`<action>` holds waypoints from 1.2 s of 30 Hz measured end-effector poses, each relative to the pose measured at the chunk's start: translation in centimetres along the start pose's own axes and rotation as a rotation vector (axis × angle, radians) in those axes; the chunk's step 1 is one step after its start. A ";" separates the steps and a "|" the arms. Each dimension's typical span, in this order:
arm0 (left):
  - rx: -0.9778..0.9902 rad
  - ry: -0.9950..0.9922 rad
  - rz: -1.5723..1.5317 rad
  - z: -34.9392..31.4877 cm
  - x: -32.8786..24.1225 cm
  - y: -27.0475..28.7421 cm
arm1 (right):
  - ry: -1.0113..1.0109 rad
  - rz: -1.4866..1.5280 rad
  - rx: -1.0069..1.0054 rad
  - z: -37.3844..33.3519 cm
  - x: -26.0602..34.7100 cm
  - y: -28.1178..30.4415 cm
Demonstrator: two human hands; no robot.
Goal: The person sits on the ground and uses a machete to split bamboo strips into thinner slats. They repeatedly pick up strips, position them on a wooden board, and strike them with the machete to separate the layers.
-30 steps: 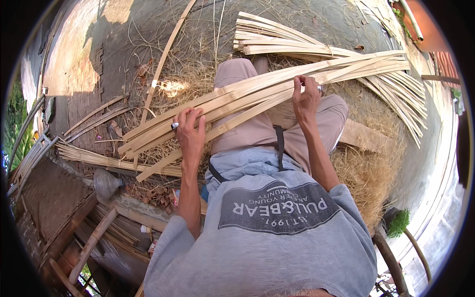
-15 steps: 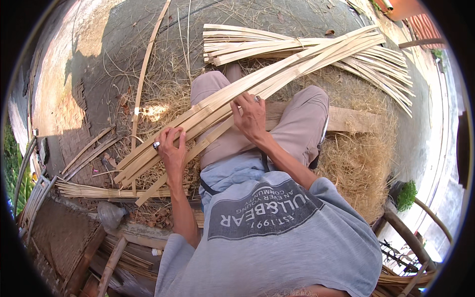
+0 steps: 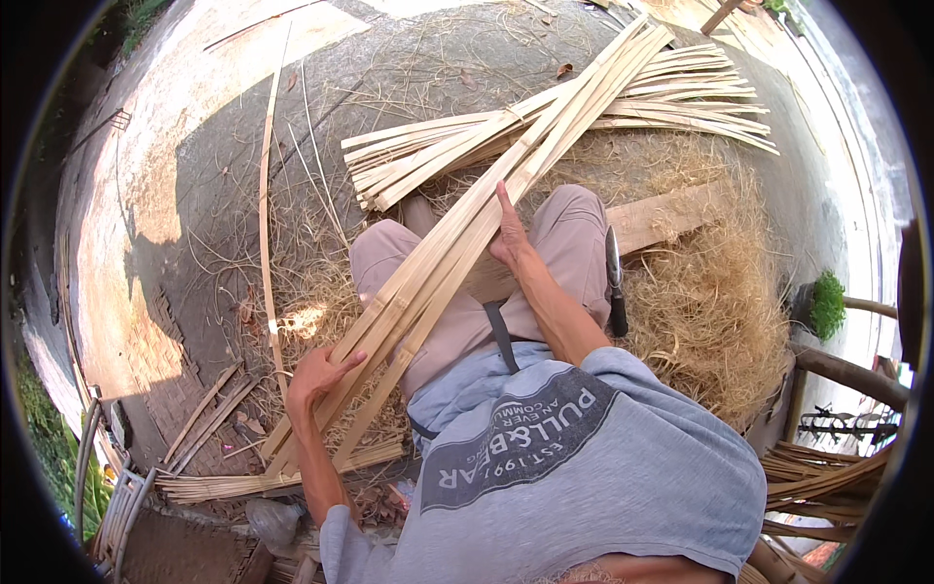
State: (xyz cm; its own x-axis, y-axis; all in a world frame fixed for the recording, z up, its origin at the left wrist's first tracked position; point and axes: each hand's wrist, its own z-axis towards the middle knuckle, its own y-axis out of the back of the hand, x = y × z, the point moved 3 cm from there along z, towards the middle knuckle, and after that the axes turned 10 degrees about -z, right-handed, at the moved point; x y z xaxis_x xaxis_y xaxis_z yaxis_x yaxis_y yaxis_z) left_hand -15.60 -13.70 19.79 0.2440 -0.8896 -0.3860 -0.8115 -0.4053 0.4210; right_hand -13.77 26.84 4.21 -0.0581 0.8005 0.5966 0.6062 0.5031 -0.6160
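Observation:
A loose bundle of long, pale bamboo strips (image 3: 428, 265) lies slantwise across my lap, its far end up to the right and its near end down to the left. My left hand (image 3: 317, 380) holds the bundle near the lower end, thumb on top and the other fingers hidden. Against the right edge of the strips, around their middle, my right hand (image 3: 510, 234) cups them with one digit pointing up; its other fingers are mostly out of sight beneath. One strip (image 3: 389, 389) splays away from the others near the lower end.
A tied bundle of bamboo strips (image 3: 389, 173) lies beyond my knees. A knife (image 3: 615, 282) with a black handle rests beside my right thigh, near a wooden plank (image 3: 662, 216) and a heap of shavings (image 3: 700, 321). More strips (image 3: 209, 487) and a clear plastic bag (image 3: 272, 521) sit at lower left.
The bundle on my lap now slants more steeply. My left hand has shifted down toward its lower end. My right hand has turned from the top of the strips to their right side.

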 end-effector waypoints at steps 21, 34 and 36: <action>-0.537 -0.582 -0.143 0.3 -6.4 -5.3 | 0.297 -0.680 -0.636 -6.4 2.0 4.3; -0.070 -0.400 -0.187 -1.3 -11.3 -13.9 | 0.448 -0.852 -0.601 -7.3 7.1 5.5; -0.149 -0.466 -0.172 -1.8 -11.0 -14.5 | 0.757 -1.191 -0.732 -6.1 10.0 5.7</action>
State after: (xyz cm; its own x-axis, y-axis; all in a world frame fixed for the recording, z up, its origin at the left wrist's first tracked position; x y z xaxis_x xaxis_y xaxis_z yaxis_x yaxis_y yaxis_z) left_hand -5.56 1.64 19.38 0.0775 -0.6333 -0.7700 -0.6878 -0.5931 0.4185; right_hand -6.09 35.68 9.80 -0.5019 -0.3721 0.7808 0.7515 0.2592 0.6067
